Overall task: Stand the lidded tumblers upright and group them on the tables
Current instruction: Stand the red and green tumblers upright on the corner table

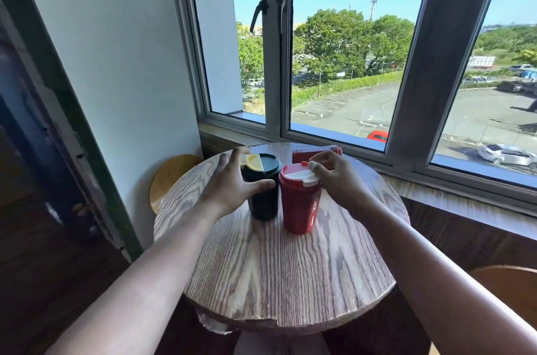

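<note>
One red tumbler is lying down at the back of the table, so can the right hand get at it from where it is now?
Probably yes. The right hand is at the lid of the upright red tumbler, and the lying red tumbler sits just beyond its fingers, with nothing between them.

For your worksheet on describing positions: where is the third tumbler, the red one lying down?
In the head view, the red tumbler on its side lies at the round table's far edge by the window, behind the right hand.

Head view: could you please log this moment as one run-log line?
left hand grips upright black tumbler | right hand on lid of upright red tumbler | second red tumbler lying behind | table
</note>
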